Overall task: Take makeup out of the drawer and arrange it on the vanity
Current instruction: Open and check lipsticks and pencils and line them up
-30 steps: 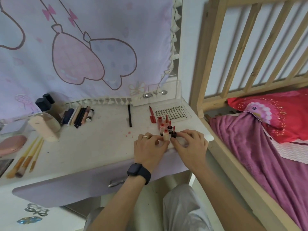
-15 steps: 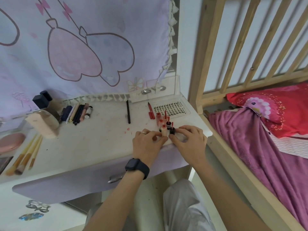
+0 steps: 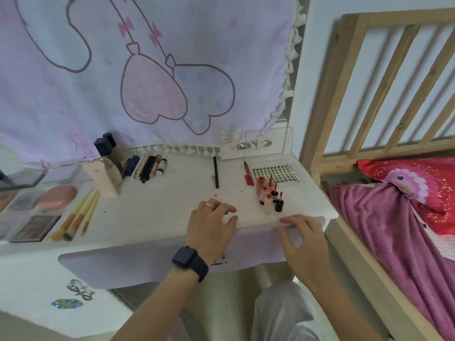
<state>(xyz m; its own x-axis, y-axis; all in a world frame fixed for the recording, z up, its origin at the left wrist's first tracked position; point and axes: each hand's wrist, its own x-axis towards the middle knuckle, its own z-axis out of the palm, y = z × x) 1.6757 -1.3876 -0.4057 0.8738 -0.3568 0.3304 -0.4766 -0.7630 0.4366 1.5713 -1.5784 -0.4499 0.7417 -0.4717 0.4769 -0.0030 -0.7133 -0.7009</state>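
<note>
Several small lip tint bottles (image 3: 268, 195) stand upright in a cluster near the right front of the white vanity top (image 3: 157, 207). My left hand (image 3: 211, 225) rests at the vanity's front edge, left of the cluster, fingers relaxed and holding nothing. My right hand (image 3: 301, 239) hangs just below the front edge, in front of the lilac cloth (image 3: 152, 262) that covers the drawer front, fingers loosely spread and empty. A metal drawer handle (image 3: 219, 262) peeks out under my left wrist.
A black pencil (image 3: 216, 172), a red pencil (image 3: 248, 173) and a lash tray (image 3: 277, 172) lie behind the bottles. Pens (image 3: 147, 167), a cream bottle (image 3: 105, 177), brushes (image 3: 78, 217) and palettes (image 3: 34, 227) fill the left side. A wooden bed frame (image 3: 344, 94) stands close on the right.
Both hands have let go of the lip tint bottles and pulled back toward me; the left rests at the vanity edge, the right dropped below it. The bottles stay standing.
</note>
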